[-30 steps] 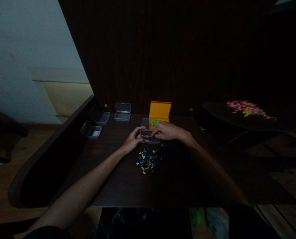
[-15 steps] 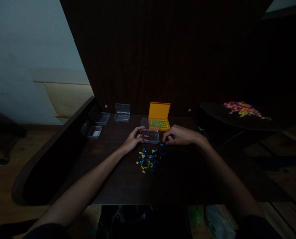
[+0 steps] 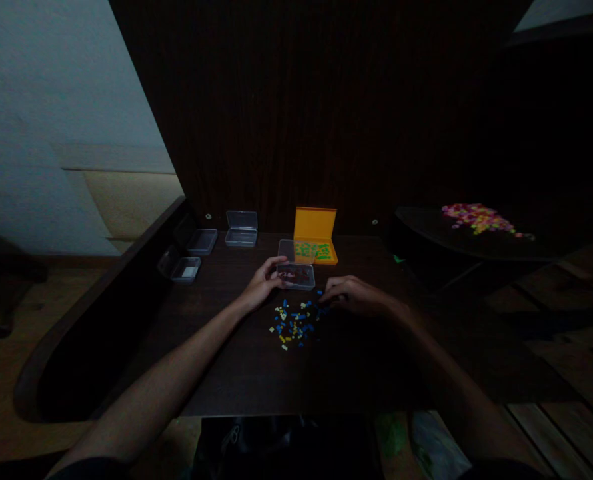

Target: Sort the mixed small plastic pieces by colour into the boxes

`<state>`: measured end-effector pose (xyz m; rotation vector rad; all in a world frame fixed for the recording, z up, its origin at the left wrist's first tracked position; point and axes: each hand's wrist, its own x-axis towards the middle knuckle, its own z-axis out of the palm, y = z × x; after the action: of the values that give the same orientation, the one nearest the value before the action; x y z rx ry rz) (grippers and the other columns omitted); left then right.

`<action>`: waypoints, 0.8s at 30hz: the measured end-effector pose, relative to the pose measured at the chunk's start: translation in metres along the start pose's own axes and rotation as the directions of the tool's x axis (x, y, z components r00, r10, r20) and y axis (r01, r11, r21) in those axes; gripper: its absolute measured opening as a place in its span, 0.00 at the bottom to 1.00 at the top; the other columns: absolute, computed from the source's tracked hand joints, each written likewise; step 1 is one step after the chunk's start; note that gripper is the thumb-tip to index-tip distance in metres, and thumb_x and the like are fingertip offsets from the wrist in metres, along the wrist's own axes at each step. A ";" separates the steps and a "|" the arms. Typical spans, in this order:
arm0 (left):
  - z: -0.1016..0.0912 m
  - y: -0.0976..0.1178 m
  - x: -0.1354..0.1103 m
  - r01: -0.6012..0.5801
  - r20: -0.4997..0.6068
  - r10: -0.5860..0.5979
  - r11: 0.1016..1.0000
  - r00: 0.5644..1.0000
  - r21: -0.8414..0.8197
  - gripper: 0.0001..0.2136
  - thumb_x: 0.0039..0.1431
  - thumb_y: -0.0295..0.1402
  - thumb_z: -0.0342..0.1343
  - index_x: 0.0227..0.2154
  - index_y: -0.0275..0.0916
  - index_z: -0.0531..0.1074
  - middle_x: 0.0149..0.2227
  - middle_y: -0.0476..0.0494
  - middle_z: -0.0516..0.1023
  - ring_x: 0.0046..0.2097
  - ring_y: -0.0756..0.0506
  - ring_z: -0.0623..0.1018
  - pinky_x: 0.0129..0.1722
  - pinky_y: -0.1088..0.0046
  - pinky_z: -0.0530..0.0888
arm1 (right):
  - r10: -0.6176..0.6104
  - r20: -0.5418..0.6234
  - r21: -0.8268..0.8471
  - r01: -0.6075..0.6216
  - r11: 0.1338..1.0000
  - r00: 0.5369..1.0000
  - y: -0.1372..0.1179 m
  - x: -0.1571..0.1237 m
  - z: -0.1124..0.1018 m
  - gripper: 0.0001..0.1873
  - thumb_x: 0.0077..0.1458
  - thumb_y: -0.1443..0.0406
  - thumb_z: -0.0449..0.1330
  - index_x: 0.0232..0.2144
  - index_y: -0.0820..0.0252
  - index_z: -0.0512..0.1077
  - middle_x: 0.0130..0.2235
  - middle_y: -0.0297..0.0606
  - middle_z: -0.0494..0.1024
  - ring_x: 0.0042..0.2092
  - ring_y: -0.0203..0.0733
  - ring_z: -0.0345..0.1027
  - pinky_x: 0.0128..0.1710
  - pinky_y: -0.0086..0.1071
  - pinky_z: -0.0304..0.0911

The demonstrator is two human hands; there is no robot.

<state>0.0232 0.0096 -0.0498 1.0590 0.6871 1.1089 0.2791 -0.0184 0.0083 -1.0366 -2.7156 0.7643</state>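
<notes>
My left hand grips the left side of a clear plastic box, whose lid stands raised at the back. Reddish-brown small pieces lie inside it. My right hand hovers low at the right edge of a scattered pile of small building bricks, blue, yellow and pale. Its fingers are bent together with their tips at the blue bricks; whether a brick is between them is too dark to see. Just behind the clear box, an orange box stands with its lid up and green pieces in its base.
Farther left sit more open clear boxes: one at the back, one beside it and one with a white piece inside. Pink and yellow beads are heaped on a dark surface at right. A raised wooden side panel bounds the left.
My right hand has moved down from beside the clear box to the right edge of the brick pile. My left hand keeps its grip on the box. The view has shifted slightly.
</notes>
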 end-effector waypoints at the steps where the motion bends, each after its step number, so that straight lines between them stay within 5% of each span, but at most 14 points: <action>1: 0.000 0.000 0.000 0.001 -0.001 -0.001 1.000 1.000 -0.002 0.27 0.35 0.18 0.56 0.44 0.40 0.69 0.51 0.43 0.71 0.43 0.45 0.76 0.43 0.67 0.75 | -0.011 -0.006 -0.003 0.011 1.000 1.000 0.001 0.000 0.002 0.14 0.53 0.72 0.58 0.41 0.58 0.78 0.37 0.40 0.76 0.36 0.36 0.69 0.35 0.28 0.62; 13: 0.001 0.001 -0.001 0.008 -0.003 -0.007 1.000 1.000 0.017 0.27 0.36 0.19 0.56 0.45 0.41 0.69 0.52 0.45 0.70 0.44 0.46 0.76 0.46 0.65 0.74 | -0.012 -0.067 -0.067 0.008 0.998 0.998 0.019 0.000 0.013 0.10 0.56 0.69 0.58 0.36 0.57 0.79 0.36 0.39 0.77 0.37 0.38 0.71 0.36 0.29 0.63; 24: 0.003 0.004 -0.001 0.012 -0.008 -0.012 1.000 1.000 -0.002 0.26 0.36 0.19 0.58 0.43 0.40 0.69 0.50 0.44 0.71 0.43 0.46 0.76 0.43 0.66 0.75 | -0.007 -0.054 -0.051 0.005 0.999 0.998 0.005 -0.001 0.008 0.10 0.58 0.68 0.55 0.37 0.59 0.77 0.36 0.38 0.77 0.35 0.36 0.69 0.35 0.28 0.62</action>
<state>0.0239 0.0075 -0.0452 1.0481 0.6973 1.1039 0.2800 -0.0191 -0.0008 -1.0437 -2.7042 0.6588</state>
